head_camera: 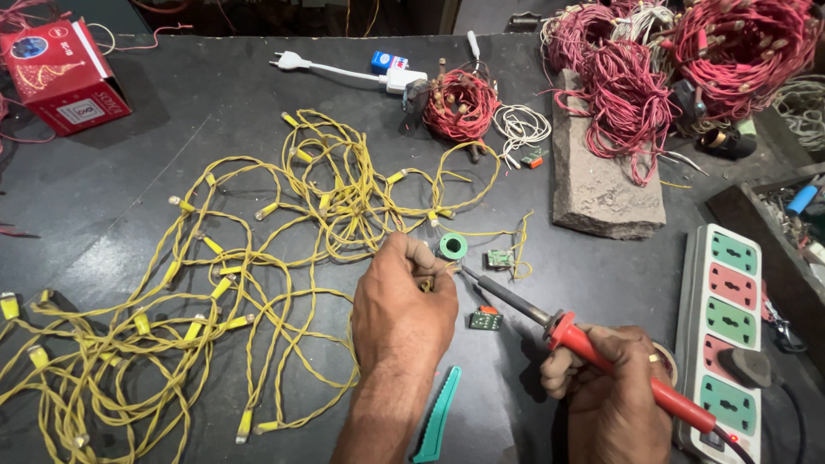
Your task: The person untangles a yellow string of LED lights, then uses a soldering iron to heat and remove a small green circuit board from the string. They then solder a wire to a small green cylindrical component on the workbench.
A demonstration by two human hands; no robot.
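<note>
From the head camera we look down on a dark table (155,163) where our left hand (404,301) pinches a strand of the yellow string lights (258,258), its grip closed on the wire just beside a small green solder spool (453,247), so the wire end sits steady at the tool's tip. Our right hand (614,387) wraps the red handle of the soldering iron (550,322), grip closed around it, shaft angled up-left so its tip meets the pinched wire. The rest of the yellow string sprawls loose across the left of the table. Two small green circuit boards (486,319) lie near the joint, a teal-handled tool (438,412) between our forearms. At right, a white power strip (720,335) with green and red socket panels holds a black plug. A red cardboard box (62,76) with a white label sits at far left; red light coils (687,60) heap beyond a stone block (601,172).
</note>
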